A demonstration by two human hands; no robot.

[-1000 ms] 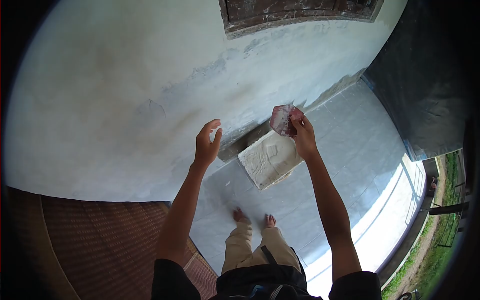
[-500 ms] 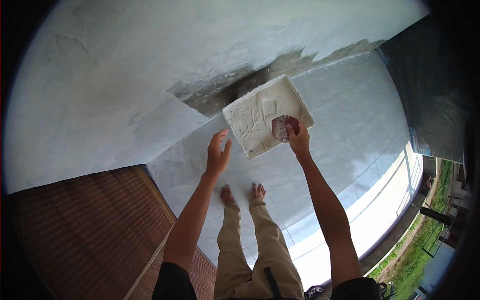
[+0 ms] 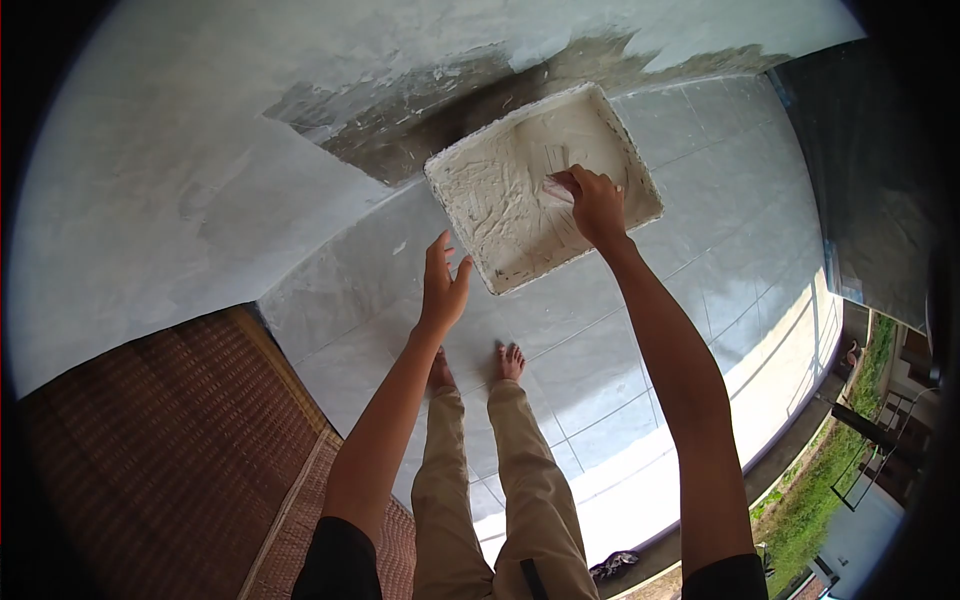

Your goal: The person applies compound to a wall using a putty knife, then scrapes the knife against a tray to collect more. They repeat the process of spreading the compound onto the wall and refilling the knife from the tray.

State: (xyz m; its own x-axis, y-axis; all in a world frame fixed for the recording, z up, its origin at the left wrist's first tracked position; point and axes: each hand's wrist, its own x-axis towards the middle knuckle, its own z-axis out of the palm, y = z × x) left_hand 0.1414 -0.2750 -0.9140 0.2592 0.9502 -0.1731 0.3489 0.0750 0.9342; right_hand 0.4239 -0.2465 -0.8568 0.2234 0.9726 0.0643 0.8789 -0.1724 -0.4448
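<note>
Woven brown panel (image 3: 170, 460), ribbed, lying left of the tray (image 3: 460, 228) and nearer to me. Wall (image 3: 250, 140), pale and patchy, running past the tray's far left side, with a bare darker strip along its base. Left hand (image 3: 444, 284), mine: fingers loosely curved, thumb spread away, nothing held; just beside the tray's near left corner. The tray itself, oblong, shallow, rim crusted white. Paste (image 3: 485, 190), off-white, ridged at the tray's left, smoother towards its far right; I judge it thick, soft and slippery. Scraper (image 3: 561, 187), one, reddish and smeared, over the paste at the tray's middle, slightly right; whether its edge is sunk in, I cannot tell. I take it to be light, thin and a little flexible, slick where coated; best pinched by its clean upper edge, thumb opposite fingers, near the centre so it does not twist. Right hand (image 3: 600, 205), mine: pinching that scraper, knuckles up, thumb mostly hidden. Dark sheet (image 3: 860, 160), well to the tray's right.
</note>
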